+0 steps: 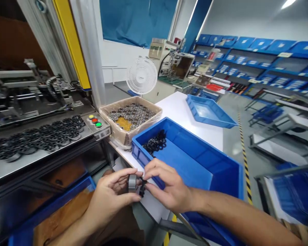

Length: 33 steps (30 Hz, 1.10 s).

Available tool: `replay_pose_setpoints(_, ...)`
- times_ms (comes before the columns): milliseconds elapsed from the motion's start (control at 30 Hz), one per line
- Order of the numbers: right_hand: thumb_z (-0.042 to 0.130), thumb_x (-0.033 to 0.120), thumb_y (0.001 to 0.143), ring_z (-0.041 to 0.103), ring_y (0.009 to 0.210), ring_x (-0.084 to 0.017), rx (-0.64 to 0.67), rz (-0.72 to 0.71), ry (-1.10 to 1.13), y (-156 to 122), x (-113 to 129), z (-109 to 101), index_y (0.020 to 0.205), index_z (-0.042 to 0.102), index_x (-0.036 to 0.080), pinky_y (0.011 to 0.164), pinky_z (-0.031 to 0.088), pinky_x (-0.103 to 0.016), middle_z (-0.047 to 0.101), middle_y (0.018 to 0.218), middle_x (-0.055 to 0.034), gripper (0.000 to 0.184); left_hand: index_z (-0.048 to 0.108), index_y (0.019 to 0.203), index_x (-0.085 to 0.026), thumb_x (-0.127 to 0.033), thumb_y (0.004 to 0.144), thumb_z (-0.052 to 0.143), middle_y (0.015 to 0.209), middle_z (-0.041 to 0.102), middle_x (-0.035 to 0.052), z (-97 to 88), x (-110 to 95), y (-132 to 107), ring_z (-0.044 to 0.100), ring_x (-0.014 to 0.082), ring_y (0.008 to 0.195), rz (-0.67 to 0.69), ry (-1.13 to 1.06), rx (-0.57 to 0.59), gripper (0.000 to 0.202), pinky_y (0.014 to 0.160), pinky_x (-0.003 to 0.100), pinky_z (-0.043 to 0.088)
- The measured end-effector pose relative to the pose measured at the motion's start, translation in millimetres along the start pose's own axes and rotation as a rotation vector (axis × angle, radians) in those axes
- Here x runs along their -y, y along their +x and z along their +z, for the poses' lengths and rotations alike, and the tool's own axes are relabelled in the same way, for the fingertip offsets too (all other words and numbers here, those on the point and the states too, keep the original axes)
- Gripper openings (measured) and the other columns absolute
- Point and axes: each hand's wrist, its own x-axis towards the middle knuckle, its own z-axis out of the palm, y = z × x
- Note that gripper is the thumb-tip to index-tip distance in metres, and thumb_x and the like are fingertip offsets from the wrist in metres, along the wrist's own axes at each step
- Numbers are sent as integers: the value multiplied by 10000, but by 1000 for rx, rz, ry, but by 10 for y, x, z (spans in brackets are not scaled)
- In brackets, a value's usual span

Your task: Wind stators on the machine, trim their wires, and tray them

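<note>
My left hand [113, 193] is closed around a grey metal ring [132, 183], its thumb below and fingers above. Close against the ring's right side, a small black toothed plastic part [143, 187] is pinched between the thumb and fingers of my right hand [166, 186]. Whether the two parts touch is hard to make out. Both hands are in front of the near wall of a large blue bin [187, 164]. In that bin's far left corner lies a pile of black plastic parts [156, 143].
Left, rows of black-and-grey wheels [48, 135] lie on a machine's bench beside a button box [96, 124]. A lined carton [113, 131] of metal parts stands behind the bin. A blue tray [210, 111] and white fan [141, 76] are farther back.
</note>
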Motion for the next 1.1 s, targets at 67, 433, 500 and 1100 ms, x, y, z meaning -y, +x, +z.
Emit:
replay_pose_setpoints(67,605,114,857,608,874,-169,-1,0,4,-33,-23,11,1004,617,151,761,534,-320,637,913,-94,153,771,975,-251,25,547,836,913,795,19,37,15,-2,751,169,859,3,1,37,513,761,161,585)
replay_pose_setpoints(433,620,108,793,595,899,-207,-16,-181,-98,-106,-104,17,1146,566,117,758,539,-380,619,975,-130,358,767,985,-296,62,581,792,919,791,7,104,-5,-17,749,176,853,86,58,59,541,745,141,574)
replay_pose_setpoints(500,648,126,792,600,915,-217,-9,-223,-127,-112,-124,19,1174,545,111,763,547,-390,617,987,-136,396,769,984,-294,62,572,797,922,790,12,100,-14,-18,749,182,851,79,66,47,545,747,146,575)
replay_pose_setpoints(1100,641,183,875,625,882,-199,23,-460,-372,-68,-112,-16,1026,635,37,766,569,-335,675,924,-133,210,771,1012,-273,-93,566,870,953,788,41,22,1,-55,754,233,854,-70,124,53,492,744,221,608)
